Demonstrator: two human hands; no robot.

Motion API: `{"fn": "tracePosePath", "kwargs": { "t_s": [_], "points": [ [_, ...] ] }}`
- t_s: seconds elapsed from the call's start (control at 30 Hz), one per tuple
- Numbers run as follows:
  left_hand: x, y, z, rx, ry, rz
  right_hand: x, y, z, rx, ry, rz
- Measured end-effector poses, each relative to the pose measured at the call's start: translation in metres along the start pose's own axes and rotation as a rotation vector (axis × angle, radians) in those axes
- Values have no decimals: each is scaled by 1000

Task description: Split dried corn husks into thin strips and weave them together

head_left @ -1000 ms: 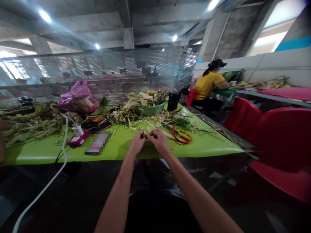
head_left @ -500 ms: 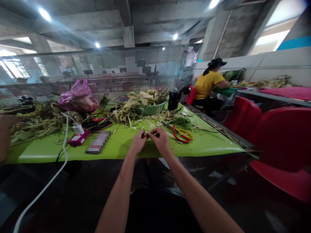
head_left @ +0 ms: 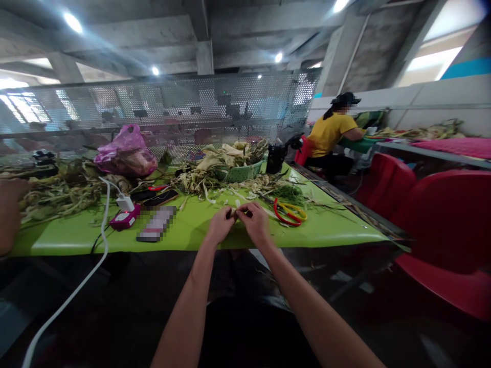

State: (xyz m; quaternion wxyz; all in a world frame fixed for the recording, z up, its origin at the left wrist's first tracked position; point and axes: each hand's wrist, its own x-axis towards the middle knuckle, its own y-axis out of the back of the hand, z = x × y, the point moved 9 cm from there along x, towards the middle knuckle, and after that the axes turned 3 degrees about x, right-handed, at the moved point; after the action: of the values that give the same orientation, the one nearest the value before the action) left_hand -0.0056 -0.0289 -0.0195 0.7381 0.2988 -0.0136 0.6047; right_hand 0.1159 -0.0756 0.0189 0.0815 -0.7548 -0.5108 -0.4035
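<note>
Over the front of the green table, my left hand [head_left: 221, 225] and my right hand [head_left: 255, 221] meet fingertip to fingertip. Both are closed in a pinch on a small pale strip of dried husk [head_left: 238, 203], mostly hidden by the fingers. Just right of my right hand lie scissors [head_left: 287, 213] with red and yellow handles, their blades partly covered by plant scraps. Beyond my hands, a green basket [head_left: 243, 174] holds dried husks [head_left: 226, 153], and more shreds lie around it.
To the left are a phone [head_left: 156, 224], a purple power adapter [head_left: 125, 217] with a white cable [head_left: 104, 240], and a pink plastic bag [head_left: 126, 151]. Another person's arm [head_left: 9, 214] reaches in at the left edge. Red chairs [head_left: 445, 220] and a seated person [head_left: 332, 130] are at right.
My fingertips have shifted slightly while staying pinched together, and a bit more pale strip shows between them. The whole view has moved a little.
</note>
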Motion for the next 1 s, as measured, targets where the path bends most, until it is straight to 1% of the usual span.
{"fn": "tracePosePath", "kwargs": {
  "t_s": [0.27, 0.4, 0.47, 0.73, 0.87, 1.0],
  "points": [
    [2, 2, -9, -48, 76, 18, -1, -5, -9, 61, 58, -58],
    [3, 4, -13, -85, 84, 62, -1, -1, -8, 52, 48, -22],
    [4, 4, -13, -97, 74, 67, -1, 0, -7, 57, 38, -8],
    [1, 0, -8, -100, 51, 13, -2, -5, -6, 48, 47, -54],
    [1, 3, -7, -153, 74, 43, -2, -3, -10, 33, 61, -33],
    [2, 3, -10, -183, 102, 59, -3, -5, -16, 34, 89, -72]
  ]
}}
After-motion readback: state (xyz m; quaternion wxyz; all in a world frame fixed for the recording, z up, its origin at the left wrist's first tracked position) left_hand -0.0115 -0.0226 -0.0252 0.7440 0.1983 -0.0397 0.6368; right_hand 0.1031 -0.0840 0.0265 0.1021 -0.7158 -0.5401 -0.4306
